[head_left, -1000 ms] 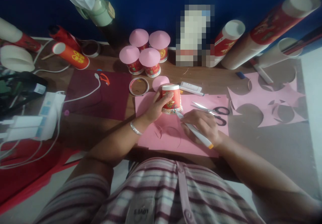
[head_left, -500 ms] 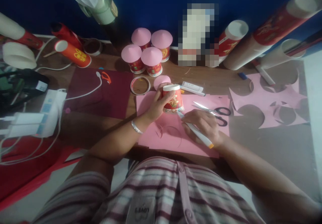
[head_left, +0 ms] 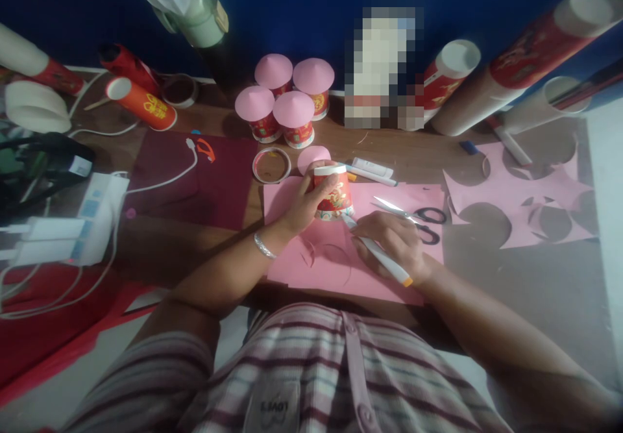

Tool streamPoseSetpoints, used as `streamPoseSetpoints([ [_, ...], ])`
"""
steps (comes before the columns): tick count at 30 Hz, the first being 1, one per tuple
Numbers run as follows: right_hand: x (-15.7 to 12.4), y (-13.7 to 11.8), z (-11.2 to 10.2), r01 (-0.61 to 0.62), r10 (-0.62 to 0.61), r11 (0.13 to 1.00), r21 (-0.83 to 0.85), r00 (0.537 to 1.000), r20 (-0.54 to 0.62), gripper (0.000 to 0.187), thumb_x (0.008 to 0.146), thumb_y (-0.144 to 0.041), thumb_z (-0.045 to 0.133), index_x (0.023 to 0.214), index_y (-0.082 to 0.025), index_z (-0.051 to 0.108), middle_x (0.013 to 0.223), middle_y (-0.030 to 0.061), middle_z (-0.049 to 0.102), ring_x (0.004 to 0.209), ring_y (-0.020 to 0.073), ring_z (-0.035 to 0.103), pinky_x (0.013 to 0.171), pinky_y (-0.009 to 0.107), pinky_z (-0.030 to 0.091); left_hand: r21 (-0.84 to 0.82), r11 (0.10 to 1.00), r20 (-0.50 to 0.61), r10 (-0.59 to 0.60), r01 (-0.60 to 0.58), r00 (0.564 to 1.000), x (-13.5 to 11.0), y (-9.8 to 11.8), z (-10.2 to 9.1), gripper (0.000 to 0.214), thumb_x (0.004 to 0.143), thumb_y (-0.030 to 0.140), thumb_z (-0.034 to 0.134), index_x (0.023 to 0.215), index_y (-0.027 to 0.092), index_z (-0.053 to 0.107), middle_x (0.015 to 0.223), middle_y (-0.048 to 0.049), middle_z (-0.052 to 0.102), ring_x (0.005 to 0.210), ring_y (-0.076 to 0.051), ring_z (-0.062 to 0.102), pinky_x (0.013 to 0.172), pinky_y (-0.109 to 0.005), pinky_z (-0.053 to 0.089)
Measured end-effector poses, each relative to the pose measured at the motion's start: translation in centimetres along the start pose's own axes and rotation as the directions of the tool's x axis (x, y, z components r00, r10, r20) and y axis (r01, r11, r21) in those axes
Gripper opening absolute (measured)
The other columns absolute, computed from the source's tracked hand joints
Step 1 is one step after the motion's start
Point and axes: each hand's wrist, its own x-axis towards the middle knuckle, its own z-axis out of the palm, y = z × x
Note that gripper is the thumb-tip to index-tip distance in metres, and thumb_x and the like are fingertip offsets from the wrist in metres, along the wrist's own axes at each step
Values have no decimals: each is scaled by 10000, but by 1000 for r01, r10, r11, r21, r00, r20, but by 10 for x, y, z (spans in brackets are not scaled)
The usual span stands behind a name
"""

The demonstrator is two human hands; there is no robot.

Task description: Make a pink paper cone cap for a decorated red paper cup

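Note:
My left hand [head_left: 305,204] is wrapped round a red and white paper cup [head_left: 335,191] that stands upside down on a pink paper sheet [head_left: 335,261]. My right hand [head_left: 393,239] grips a white marker [head_left: 382,259] with an orange end, its tip at the cup's base on the right side. A curved pen line shows on the pink sheet just in front of the cup. Black-handled scissors [head_left: 418,220] lie on the sheet behind my right hand.
Several cups with pink cone lids [head_left: 288,98] stand at the back. A tape roll [head_left: 270,164] and a pink disc [head_left: 311,156] lie near the cup. Cut pink paper [head_left: 525,198] lies right. Stacked cup tubes [head_left: 525,50] lean at back right. A power strip [head_left: 73,225] with cables is left.
The cup has tilted and shifted slightly in my left hand; my right hand with the marker has stayed almost still at its base.

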Motion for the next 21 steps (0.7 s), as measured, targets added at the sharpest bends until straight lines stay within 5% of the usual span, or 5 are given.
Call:
streamPoseSetpoints([
  [12, 0, 0, 0, -3, 3, 1000, 5, 1000, 12, 192, 898, -106, 645, 1062, -187, 586, 780, 36, 693, 660, 167, 680, 565, 289, 575, 47, 999, -26, 8, -7, 1000, -1, 3, 1, 418, 877, 476, 654, 1200, 228, 560, 1239, -127, 645, 1164, -294, 647, 904, -422, 584],
  [21, -1, 0, 0, -2, 2, 1000, 17, 1000, 13, 180, 896, -106, 638, 1048, -185, 583, 780, 41, 699, 662, 172, 682, 568, 299, 583, 270, 955, 28, 121, -124, 992, 0, -3, -1, 362, 973, 469, 506, 1245, 229, 514, 1264, -121, 633, 1128, -245, 662, 846, -359, 588],
])
